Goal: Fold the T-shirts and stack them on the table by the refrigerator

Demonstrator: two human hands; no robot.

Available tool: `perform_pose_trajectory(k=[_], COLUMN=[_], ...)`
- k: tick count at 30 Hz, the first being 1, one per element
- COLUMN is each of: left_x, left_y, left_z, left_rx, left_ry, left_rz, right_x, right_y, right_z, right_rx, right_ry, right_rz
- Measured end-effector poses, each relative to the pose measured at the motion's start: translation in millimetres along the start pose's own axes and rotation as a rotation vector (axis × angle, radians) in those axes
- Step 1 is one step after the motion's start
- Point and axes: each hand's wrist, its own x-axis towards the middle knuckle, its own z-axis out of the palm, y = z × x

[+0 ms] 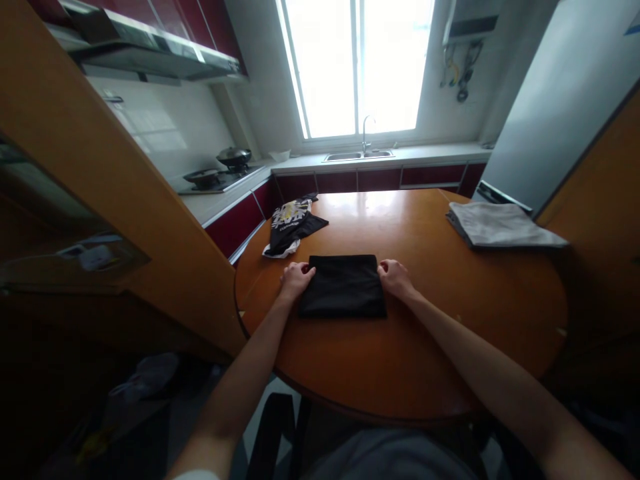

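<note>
Black cloth point(344, 287) lies folded flat, left hand point(295, 280) and right hand point(396, 279) pinching its sides; far left, a printed garment point(293, 223) lies crumpled; right, grey cloth point(500, 225) sits folded.

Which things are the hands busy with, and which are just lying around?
Busy with:
- folded black cloth, left hand and right hand at its sides
- table under it

Seemingly just lying around:
- printed cloth
- folded pale cloth
- lidded pan
</note>
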Motion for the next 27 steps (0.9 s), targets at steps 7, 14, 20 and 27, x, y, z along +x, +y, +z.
perform_pose_trajectory(k=[7,14,20,27], left_x=[4,10,11,4], left_y=[2,0,3,12], left_z=[-0.6,1.4,2.6,-5.9], left_rx=[0.017,-0.117,-0.464,-0.772], left_ry=[0.042,0.037,0.035,0.059], left_rz=[-0.050,-0.030,0.040,0.145], right_x=[0,8,9,16], right_y=[-12,-8,-6,-10], right_z=[4,14,14,12], right_rx=[-0.103,-0.108,-0.066,0.048], right_ry=[0.015,0.019,0.024,0.017], right_rz=[0.019,0.018,0.000,0.087])
